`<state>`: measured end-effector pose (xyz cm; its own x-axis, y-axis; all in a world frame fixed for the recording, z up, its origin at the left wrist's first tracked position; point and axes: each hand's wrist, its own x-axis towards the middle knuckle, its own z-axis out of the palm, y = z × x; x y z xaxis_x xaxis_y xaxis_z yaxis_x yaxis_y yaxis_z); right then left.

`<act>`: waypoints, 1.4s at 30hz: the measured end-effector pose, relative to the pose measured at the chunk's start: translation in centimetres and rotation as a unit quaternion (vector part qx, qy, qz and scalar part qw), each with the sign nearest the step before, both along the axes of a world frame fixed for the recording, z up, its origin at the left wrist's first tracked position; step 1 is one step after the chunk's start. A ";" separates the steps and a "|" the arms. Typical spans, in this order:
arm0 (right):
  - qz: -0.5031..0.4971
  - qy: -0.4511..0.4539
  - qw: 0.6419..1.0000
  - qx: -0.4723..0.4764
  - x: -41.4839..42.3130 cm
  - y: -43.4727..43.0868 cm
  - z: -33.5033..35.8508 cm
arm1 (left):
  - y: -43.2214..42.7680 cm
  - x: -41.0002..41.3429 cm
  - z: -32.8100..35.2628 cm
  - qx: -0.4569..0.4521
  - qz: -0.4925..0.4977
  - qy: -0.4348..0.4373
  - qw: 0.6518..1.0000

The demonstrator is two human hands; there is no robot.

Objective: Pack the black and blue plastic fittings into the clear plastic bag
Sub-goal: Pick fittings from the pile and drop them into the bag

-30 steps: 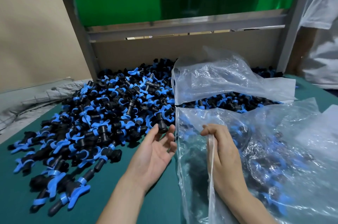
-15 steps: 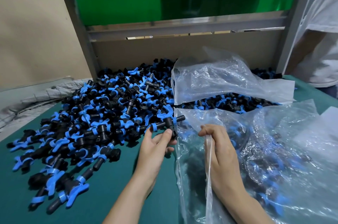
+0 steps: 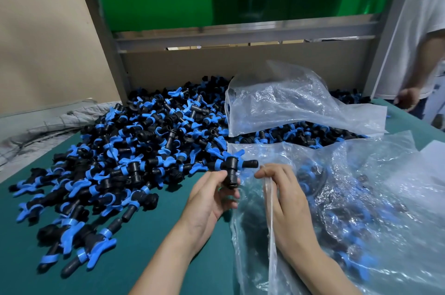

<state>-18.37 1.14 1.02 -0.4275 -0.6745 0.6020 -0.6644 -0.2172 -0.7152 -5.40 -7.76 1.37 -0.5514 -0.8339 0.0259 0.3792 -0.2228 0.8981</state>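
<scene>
At centre frame my left grip is clamped on one T-shaped fitting, black with blue winged collars, just beside the clear bag whose edge my right grip pinches. Left, an uncountable pile of fittings covers the green counter.

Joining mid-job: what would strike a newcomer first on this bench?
A sprawling heap of black and blue plastic fittings covers the left and centre of the green table. At its near edge the left hand grips one black T-shaped fitting, while the right hand pinches the rim of the part-filled clear plastic bag on the right.
</scene>
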 end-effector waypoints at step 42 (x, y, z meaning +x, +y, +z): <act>0.013 -0.003 1.000 0.018 0.1 0.3 0.3 | 0.9 -1.0 0.2 -0.124 0.089 -0.113 0.982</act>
<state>-18.25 1.40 1.29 -0.4124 -0.7068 0.5748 -0.6551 -0.2084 -0.7262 -6.36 -6.85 1.53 -0.4130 -0.9008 0.1339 0.1769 0.0649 0.9821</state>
